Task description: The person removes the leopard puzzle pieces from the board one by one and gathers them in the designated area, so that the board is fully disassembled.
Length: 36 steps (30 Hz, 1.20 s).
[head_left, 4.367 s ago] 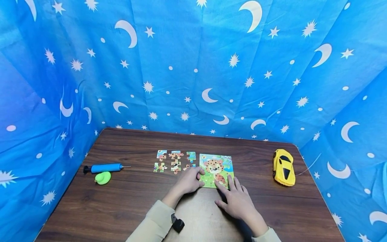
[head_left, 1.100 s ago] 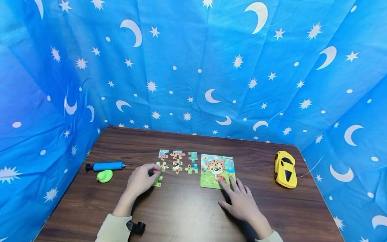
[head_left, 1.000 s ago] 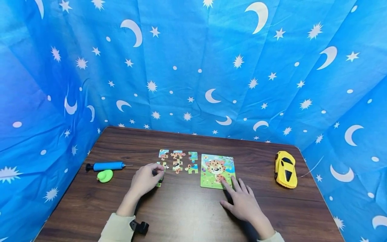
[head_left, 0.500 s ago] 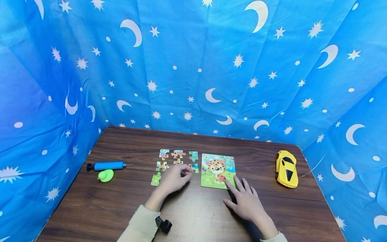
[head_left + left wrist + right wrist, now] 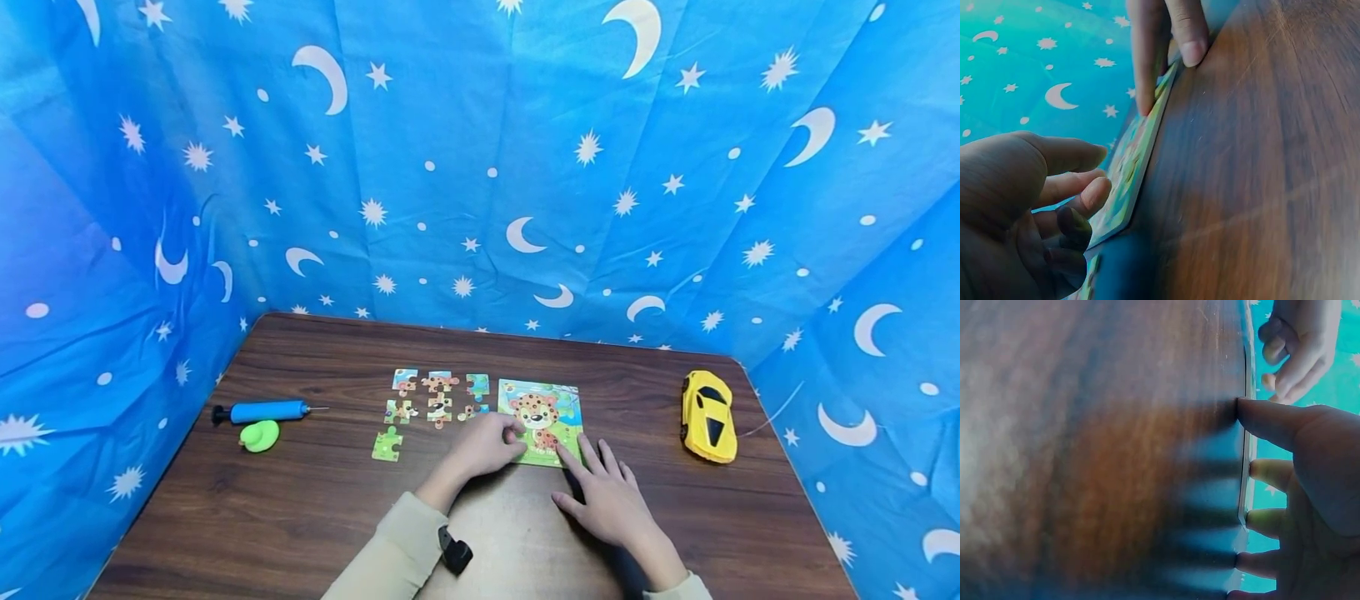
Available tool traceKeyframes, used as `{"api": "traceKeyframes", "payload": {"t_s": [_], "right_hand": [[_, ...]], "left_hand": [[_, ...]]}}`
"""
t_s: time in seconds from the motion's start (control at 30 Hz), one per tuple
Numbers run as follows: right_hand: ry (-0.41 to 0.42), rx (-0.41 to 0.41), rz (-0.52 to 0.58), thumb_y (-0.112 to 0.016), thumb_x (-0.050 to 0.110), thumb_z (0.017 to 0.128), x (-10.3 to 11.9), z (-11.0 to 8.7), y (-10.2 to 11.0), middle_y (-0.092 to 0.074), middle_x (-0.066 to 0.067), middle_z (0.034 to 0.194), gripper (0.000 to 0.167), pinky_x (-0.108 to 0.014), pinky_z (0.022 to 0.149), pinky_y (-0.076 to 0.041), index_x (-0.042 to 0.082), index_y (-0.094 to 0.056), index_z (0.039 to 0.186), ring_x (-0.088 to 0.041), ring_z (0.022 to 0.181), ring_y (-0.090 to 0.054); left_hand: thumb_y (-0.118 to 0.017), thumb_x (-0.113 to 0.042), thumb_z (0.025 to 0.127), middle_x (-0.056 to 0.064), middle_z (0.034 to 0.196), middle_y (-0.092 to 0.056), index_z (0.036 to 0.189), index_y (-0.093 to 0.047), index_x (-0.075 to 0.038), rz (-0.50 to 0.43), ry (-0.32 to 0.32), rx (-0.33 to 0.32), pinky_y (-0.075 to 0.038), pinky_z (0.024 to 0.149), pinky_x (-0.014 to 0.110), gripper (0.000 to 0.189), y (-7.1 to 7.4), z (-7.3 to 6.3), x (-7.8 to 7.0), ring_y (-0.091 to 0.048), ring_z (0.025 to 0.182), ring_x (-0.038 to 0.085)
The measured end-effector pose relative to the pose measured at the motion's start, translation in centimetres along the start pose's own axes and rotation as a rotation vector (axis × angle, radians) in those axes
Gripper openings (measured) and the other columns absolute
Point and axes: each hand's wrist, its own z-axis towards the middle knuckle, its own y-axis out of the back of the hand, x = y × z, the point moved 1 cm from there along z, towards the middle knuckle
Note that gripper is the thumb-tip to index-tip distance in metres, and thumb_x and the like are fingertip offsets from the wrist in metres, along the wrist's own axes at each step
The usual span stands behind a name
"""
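Observation:
A square jigsaw puzzle board (image 5: pixel 540 408) with a spotted leopard cub lies flat on the table. My left hand (image 5: pixel 483 446) is at its lower left corner, fingers loosely curled; in the left wrist view nothing shows between the left thumb and fingers (image 5: pixel 1088 197). With fingers spread, my right hand (image 5: pixel 611 500) rests at the lower right corner, its fingertips on the board and its thumb on the table. Left of the board lie loose puzzle pieces in rows, among them a leopard-face piece (image 5: pixel 439 407). A green piece (image 5: pixel 387 444) lies alone in the nearest row. My left hand partly covers another piece (image 5: pixel 472 410).
On the left of the wooden table (image 5: pixel 300 500) lie a blue hand pump (image 5: pixel 266 412) with a needle and a green toy duck (image 5: pixel 259 436). A yellow toy car (image 5: pixel 708 417) stands at the right. A blue star-and-moon curtain (image 5: pixel 450 167) surrounds the table.
The green piece now lies in the nearest row, where there was none at first. Since then my left hand has moved right, from the pieces back to the board. My right hand has barely shifted.

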Motion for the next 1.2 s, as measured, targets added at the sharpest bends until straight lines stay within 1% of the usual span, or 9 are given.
{"api": "traceKeyframes", "payload": {"t_s": [0.17,0.33,0.47,0.63,0.87,1.03,1.2], "right_hand": [[-0.008,0.015,-0.003,-0.066,0.059,0.096,0.2,0.0,0.2,-0.027,-0.017,0.168,0.078,-0.075,0.108,-0.026,0.023,-0.04,0.161,-0.051,0.15,-0.023],[-0.022,0.019,-0.004,-0.066,0.059,0.096,0.3,0.1,0.3,-0.026,-0.015,0.169,0.081,-0.074,0.11,-0.026,0.018,-0.04,0.161,-0.049,0.151,-0.023],[-0.03,0.023,-0.002,-0.067,0.058,0.096,0.1,0.2,0.3,-0.026,-0.015,0.169,0.082,-0.074,0.11,-0.025,0.016,-0.039,0.162,-0.048,0.152,-0.022],[-0.038,0.025,0.002,-0.068,0.058,0.095,0.0,0.2,0.1,-0.026,-0.015,0.169,0.085,-0.074,0.11,-0.025,0.014,-0.038,0.162,-0.048,0.152,-0.022],[-0.041,0.023,-0.002,-0.068,0.058,0.095,0.0,0.2,0.1,-0.026,-0.015,0.169,0.085,-0.073,0.11,-0.025,0.013,-0.039,0.161,-0.048,0.152,-0.022],[-0.043,0.026,-0.003,-0.069,0.057,0.095,0.1,0.2,0.2,-0.026,-0.015,0.169,0.085,-0.073,0.111,-0.025,0.013,-0.04,0.161,-0.048,0.152,-0.022],[-0.044,0.027,-0.007,-0.068,0.058,0.095,0.1,0.2,0.2,-0.026,-0.015,0.169,0.085,-0.073,0.111,-0.025,0.013,-0.04,0.161,-0.048,0.152,-0.022]], "left_hand": [[-0.079,-0.027,0.087,-0.019,0.076,-0.058,0.113,-0.077,-0.016,0.057,0.031,0.015,-0.045,0.068,0.023,0.028,-0.9,0.4,-0.3,-0.053,0.066,0.0],[-0.081,-0.032,0.087,-0.018,0.075,-0.057,0.117,-0.075,-0.017,0.081,0.053,0.016,-0.046,0.069,0.025,0.035,-1.2,0.6,-0.4,-0.052,0.065,0.001],[-0.083,-0.034,0.085,-0.018,0.074,-0.055,0.121,-0.073,-0.018,0.1,0.062,0.014,-0.045,0.066,0.025,0.04,-1.5,0.7,-0.4,-0.051,0.063,0.002],[-0.086,-0.034,0.084,-0.018,0.074,-0.056,0.117,-0.073,-0.02,0.115,0.071,0.003,-0.043,0.063,0.024,0.038,-1.7,0.8,-0.4,-0.05,0.063,0.002],[-0.089,-0.032,0.083,-0.016,0.078,-0.057,0.113,-0.072,-0.02,0.099,0.07,-0.004,-0.044,0.064,0.025,0.037,-1.9,0.9,-0.5,-0.051,0.067,0.002],[-0.09,-0.031,0.082,-0.015,0.085,-0.056,0.109,-0.07,-0.022,0.11,0.059,-0.03,-0.044,0.067,0.027,0.035,-2.0,0.9,-0.6,-0.052,0.074,0.005],[-0.09,-0.032,0.082,-0.014,0.094,-0.059,0.109,-0.071,-0.023,0.124,0.058,-0.04,-0.047,0.072,0.029,0.035,-2.0,0.8,-0.6,-0.056,0.083,0.007]]}}
